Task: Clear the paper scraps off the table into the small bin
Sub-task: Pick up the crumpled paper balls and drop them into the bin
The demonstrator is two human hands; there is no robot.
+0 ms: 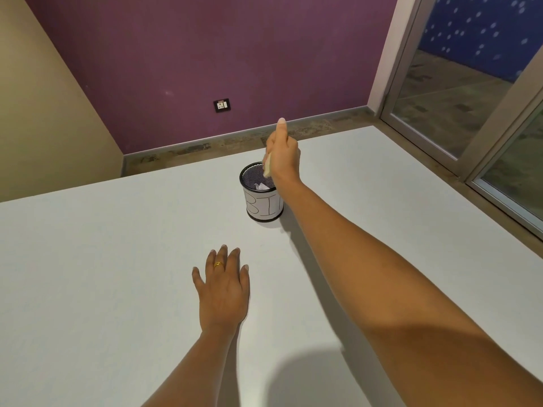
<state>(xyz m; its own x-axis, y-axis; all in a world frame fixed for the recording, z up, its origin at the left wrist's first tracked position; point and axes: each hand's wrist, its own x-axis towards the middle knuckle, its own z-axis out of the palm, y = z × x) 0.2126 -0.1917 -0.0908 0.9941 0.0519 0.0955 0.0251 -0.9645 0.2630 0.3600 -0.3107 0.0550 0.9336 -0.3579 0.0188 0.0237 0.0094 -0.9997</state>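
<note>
A small black mesh bin [262,201] with a white label stands on the white table [117,259], near its far edge. White paper scraps [261,186] lie inside it. My right hand [283,155] hovers over the bin's right rim, thumb straight up and fingers pointing down into the opening. A pale yellowish piece [267,167] shows at the fingers' edge; whether it is paper or fingertips I cannot tell. My left hand [222,289], with a gold ring, rests flat on the table in front of the bin, fingers spread, holding nothing.
Behind the table's far edge are a strip of floor and a purple wall with a socket [221,105]. A glass sliding door [470,92] runs along the right side.
</note>
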